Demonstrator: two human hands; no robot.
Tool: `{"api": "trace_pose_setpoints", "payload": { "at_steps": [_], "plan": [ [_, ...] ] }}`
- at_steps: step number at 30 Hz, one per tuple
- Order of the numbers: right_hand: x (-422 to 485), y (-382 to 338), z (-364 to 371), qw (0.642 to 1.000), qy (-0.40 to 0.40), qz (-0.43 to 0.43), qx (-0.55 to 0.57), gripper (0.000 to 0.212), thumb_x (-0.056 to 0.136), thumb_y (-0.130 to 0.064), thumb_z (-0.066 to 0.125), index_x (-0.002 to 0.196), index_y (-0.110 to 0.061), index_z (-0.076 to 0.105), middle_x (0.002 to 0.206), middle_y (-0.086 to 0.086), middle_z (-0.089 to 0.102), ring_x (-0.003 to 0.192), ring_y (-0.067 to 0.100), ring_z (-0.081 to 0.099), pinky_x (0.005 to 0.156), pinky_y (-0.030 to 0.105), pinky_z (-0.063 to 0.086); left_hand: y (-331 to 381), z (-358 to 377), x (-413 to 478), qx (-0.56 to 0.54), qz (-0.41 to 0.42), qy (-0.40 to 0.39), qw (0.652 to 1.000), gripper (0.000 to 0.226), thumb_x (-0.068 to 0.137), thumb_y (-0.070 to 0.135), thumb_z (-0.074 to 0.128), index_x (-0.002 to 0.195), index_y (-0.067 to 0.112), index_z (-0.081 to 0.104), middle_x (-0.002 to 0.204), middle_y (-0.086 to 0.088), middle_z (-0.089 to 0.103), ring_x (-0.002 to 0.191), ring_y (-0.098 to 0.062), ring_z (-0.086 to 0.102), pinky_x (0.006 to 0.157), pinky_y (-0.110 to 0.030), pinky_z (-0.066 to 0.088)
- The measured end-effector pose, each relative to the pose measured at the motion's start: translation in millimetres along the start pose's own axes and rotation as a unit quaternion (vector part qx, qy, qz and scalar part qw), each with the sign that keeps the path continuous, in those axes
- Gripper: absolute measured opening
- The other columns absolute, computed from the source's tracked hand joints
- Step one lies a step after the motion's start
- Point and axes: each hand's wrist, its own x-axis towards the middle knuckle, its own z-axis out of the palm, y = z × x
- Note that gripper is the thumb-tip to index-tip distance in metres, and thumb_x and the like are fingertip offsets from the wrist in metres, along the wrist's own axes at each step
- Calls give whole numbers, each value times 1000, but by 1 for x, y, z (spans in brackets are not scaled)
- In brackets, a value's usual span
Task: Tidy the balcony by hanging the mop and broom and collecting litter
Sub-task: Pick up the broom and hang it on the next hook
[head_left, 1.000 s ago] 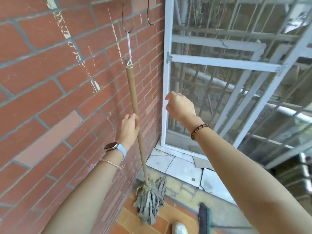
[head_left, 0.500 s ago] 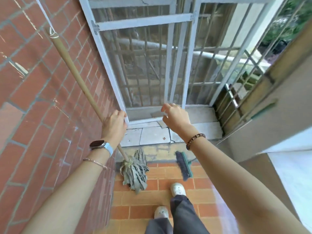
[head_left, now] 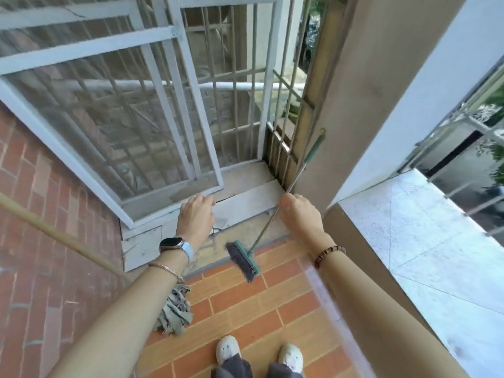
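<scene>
Head view: mop (head_left: 176, 313) by brick wall (head_left: 41, 282), no hand on it. Broom step now. Broom (head_left: 242, 256) leans on tan pillar (head_left: 368, 105), brush on floor. Left hand (head_left: 195, 218) loose, holds nothing. Right hand (head_left: 301, 215) at thin handle (fingers hidden, cannot tell grip). Next: grab tight, lift up to hang.

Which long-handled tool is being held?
The green-headed, metal-handled broom: the right hand grips its shaft. The wooden-handled rag mop is touched by neither hand.
</scene>
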Motion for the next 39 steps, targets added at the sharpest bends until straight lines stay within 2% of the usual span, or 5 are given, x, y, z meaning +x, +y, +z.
{"api": "trace_pose_setpoints", "payload": {
  "at_steps": [12, 19, 28, 34, 39],
  "plan": [
    [-8, 152, -38, 994, 13, 99, 45, 30, 84, -8, 43, 107, -17, 60, 106, 8, 64, 97, 32, 61, 78, 42, 54, 133, 69, 35, -53, 14, -7, 998, 23, 86, 9, 59, 108, 13, 61, 107, -8, 63, 100, -28, 60, 87, -40, 47],
    [39, 179, -32, 988, -14, 140, 64, 34, 83, -8, 39, 107, -19, 60, 107, 7, 65, 98, 30, 61, 80, 37, 52, 147, 98, 83, -43, 20, -35, 998, 25, 86, 10, 57, 111, 14, 59, 107, -8, 63, 102, -29, 58, 88, -41, 46],
    [157, 211, 9, 973, -5, 164, 162, 22, 89, -15, 52, 110, -15, 61, 102, 4, 68, 96, 24, 62, 84, 40, 52, 138, 177, 198, -71, 18, -86, 994, 25, 88, 10, 57, 112, 12, 59, 109, -9, 63, 100, -27, 58, 88, -40, 48],
    [244, 232, 53, 949, 39, 220, 224, 23, 88, -16, 51, 108, -18, 62, 94, 0, 67, 88, 18, 62, 71, 26, 45, 138, 239, 264, -101, 21, -114, 988, 25, 90, 15, 57, 115, 12, 58, 112, -9, 63, 104, -27, 58, 90, -40, 47],
    [309, 253, 93, 927, 58, 243, 278, 26, 89, -19, 55, 115, -17, 58, 91, -6, 62, 75, 0, 56, 51, 6, 37, 147, 294, 309, -137, 16, -129, 982, 28, 91, 16, 56, 119, 10, 57, 115, -11, 63, 107, -29, 58, 92, -41, 47]
  ]
}}
